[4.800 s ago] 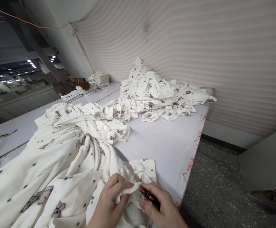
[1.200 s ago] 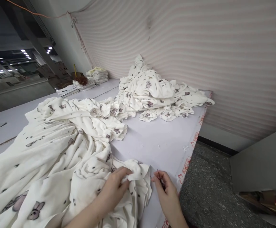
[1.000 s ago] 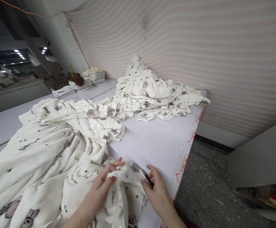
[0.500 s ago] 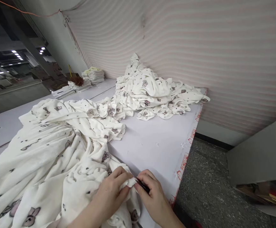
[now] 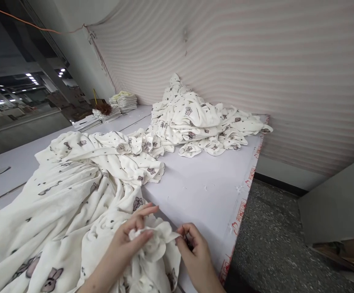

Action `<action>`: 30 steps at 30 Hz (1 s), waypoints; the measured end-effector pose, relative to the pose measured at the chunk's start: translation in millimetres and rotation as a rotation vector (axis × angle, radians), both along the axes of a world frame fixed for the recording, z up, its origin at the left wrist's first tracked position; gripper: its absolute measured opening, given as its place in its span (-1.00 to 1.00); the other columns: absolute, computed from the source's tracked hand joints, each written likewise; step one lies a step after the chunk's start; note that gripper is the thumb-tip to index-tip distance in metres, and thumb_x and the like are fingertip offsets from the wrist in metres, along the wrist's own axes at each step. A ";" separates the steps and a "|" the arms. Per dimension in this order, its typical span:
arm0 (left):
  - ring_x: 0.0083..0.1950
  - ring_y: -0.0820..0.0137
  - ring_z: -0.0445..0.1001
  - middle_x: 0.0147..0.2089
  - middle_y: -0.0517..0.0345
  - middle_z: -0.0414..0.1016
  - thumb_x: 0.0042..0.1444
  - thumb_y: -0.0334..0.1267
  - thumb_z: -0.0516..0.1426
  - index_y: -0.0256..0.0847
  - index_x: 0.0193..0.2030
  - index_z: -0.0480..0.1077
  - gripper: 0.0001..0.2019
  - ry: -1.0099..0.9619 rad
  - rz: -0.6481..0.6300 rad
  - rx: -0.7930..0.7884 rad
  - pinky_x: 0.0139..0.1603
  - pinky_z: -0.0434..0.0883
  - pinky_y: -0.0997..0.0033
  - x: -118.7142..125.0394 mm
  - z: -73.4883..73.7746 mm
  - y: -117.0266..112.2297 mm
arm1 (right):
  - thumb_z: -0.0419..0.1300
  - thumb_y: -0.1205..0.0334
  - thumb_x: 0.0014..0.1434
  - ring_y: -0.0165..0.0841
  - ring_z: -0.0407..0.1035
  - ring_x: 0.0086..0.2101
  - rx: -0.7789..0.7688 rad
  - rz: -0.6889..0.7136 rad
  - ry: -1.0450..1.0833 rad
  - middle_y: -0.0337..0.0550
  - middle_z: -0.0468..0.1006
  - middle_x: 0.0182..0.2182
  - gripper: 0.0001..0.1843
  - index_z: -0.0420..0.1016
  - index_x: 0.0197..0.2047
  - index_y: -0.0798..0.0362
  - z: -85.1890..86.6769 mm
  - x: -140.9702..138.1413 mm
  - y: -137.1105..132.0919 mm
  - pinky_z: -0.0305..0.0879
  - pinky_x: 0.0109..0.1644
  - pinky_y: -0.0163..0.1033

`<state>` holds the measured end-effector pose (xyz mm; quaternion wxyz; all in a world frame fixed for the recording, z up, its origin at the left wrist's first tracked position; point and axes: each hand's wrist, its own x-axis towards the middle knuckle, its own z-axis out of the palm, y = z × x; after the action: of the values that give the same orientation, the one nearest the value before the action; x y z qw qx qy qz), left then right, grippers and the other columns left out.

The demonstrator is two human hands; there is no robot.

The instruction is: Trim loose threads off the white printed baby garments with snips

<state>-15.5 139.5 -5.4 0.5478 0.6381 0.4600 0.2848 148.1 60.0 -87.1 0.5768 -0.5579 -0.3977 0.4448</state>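
White plush fabric (image 5: 70, 203) printed with grey bears and small dots lies heaped in front of me. My left hand (image 5: 131, 236) pinches a gathered bit of its edge between thumb and fingers, with other fingers raised. At the right end of that stretched edge is my right hand (image 5: 197, 254), its thumb and forefinger on the cloth's tip. Dark thread snips (image 5: 189, 243) sit inside the right hand, mostly covered by the fingers.
A second pile of the same printed fabric (image 5: 198, 118) rests against the striped wall covering (image 5: 241, 61). Folded white stacks (image 5: 123, 102) stand at the far left of the table (image 5: 201, 207). Its right edge drops to a speckled floor (image 5: 265, 236).
My left hand has shifted left and its fingers have lifted, drawing the cloth edge out between both hands. The snips' tips, earlier at the cloth, are now tucked in my right hand.
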 end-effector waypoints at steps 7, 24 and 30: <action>-0.45 0.40 0.33 -0.44 0.31 0.39 0.01 -0.13 0.25 -0.06 -0.19 0.35 -0.75 0.325 -0.156 0.111 -0.40 0.24 0.49 -15.7 3.4 -14.8 | 0.12 0.22 0.21 -0.40 0.35 -0.45 0.109 -0.080 -0.108 -0.25 0.46 -0.43 -0.92 0.41 -0.29 0.01 7.8 11.3 -5.1 0.19 -0.47 -0.41; -0.22 0.28 0.48 -0.32 0.18 0.54 0.19 -0.15 0.08 -0.17 -0.27 0.43 -0.83 0.304 -0.116 0.049 -0.20 0.36 0.43 8.8 -7.4 -18.1 | 0.12 0.42 0.12 -0.31 0.49 -0.21 0.378 0.039 -0.491 -0.16 0.54 -0.21 -0.67 0.37 -0.04 -0.05 18.7 -6.4 -0.2 0.40 -0.16 -0.34; -0.31 0.33 0.43 -0.35 0.19 0.49 0.19 -0.06 0.06 -0.18 -0.27 0.43 -0.75 0.358 -0.078 0.007 -0.31 0.31 0.47 11.0 -7.3 -22.2 | -0.02 0.41 0.21 -0.37 0.52 -0.39 0.293 -0.061 -0.461 -0.26 0.58 -0.41 -0.79 0.32 -0.15 -0.02 6.6 -0.4 5.4 0.38 -0.30 -0.37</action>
<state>-4.6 117.3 -12.7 0.4656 0.6978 0.5242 0.1468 147.7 65.4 -80.5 0.5588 -0.5667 -0.5617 0.2262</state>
